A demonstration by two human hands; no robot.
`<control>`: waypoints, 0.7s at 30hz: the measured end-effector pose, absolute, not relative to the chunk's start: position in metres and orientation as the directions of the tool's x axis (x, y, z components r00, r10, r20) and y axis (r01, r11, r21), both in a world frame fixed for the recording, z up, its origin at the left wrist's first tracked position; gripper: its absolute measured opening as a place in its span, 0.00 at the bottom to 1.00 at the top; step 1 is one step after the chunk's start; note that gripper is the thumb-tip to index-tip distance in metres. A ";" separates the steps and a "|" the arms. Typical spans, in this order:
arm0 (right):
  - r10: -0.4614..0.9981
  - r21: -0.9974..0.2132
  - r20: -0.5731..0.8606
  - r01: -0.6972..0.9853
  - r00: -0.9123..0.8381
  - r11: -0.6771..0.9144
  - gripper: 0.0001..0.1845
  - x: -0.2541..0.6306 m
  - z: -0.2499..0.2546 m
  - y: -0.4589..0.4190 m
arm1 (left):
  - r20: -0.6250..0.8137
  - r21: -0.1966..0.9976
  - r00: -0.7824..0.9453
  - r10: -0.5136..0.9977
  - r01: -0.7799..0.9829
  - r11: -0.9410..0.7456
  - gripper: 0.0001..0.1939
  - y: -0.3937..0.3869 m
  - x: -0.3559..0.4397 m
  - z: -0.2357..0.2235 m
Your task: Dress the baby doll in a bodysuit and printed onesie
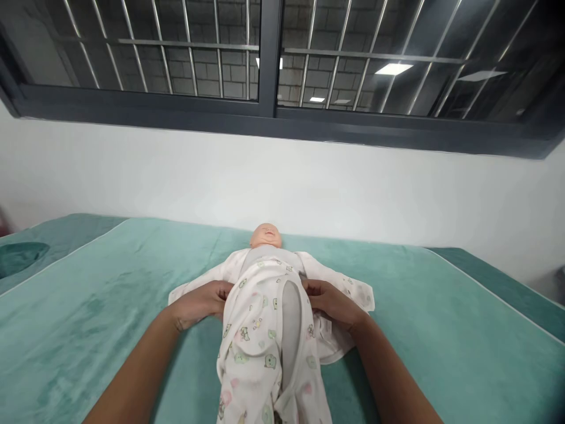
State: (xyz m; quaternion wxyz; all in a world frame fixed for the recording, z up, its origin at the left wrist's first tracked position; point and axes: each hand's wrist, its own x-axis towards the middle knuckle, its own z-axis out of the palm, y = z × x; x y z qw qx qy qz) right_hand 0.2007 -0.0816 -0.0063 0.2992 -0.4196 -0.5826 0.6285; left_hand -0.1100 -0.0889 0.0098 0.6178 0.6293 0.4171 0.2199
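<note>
Doll (266, 235) face-up on the teal cover (110, 318), head toward the wall (198, 176) | left hand (202, 303) and right hand (338, 303) apart, flanking its waist at the printed garment (253, 347); pinch unclear | even, gentle tension both sides looks best, keeping the fabric flat!

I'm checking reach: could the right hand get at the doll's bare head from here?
Probably yes: the head lies uncovered, with only low, soft clothing between it and the right hand.
</note>
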 end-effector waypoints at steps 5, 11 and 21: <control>0.880 -0.981 -0.157 -0.029 -0.449 -0.189 0.09 0.200 -0.008 -0.081 | -0.177 0.977 0.510 0.842 -0.009 0.211 0.22 -0.089 -0.109 -0.005; 0.910 -0.955 -0.162 -0.172 -0.381 -0.242 0.11 0.196 -0.015 -0.080 | -0.181 0.952 0.479 0.859 -0.134 0.276 0.22 -0.094 -0.108 -0.014; 0.911 -0.912 -0.111 -0.324 -0.396 -0.252 0.11 0.186 -0.017 -0.080 | -0.280 0.889 0.353 0.893 -0.257 0.380 0.25 -0.115 -0.091 -0.005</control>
